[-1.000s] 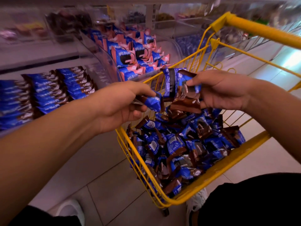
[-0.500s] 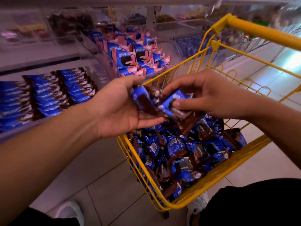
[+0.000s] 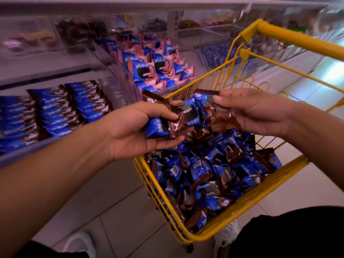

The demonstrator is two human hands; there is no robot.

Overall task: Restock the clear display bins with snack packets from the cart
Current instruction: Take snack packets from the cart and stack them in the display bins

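Note:
A yellow wire cart (image 3: 219, 231) at lower right holds a heap of blue-and-brown snack packets (image 3: 210, 172). Above its near-left corner my left hand (image 3: 137, 135) holds a small stack of the same packets (image 3: 167, 120) between thumb and palm. My right hand (image 3: 255, 112) pinches further packets (image 3: 206, 105) against that stack from the right. To the left, a clear display bin (image 3: 119, 90) holds neat rows of blue-and-brown packets (image 3: 54, 110).
Behind the cart a second clear bin holds blue-and-pink packets (image 3: 154, 67). More bins with other snacks line the upper shelf (image 3: 188, 25). The cart's yellow handle (image 3: 297, 41) crosses the upper right. Pale floor tiles and my white shoes (image 3: 80, 244) lie below.
My right hand has brought its packets over to my left hand, which turned palm-up and now holds a growing stack. Both hands have risen slightly above the cart.

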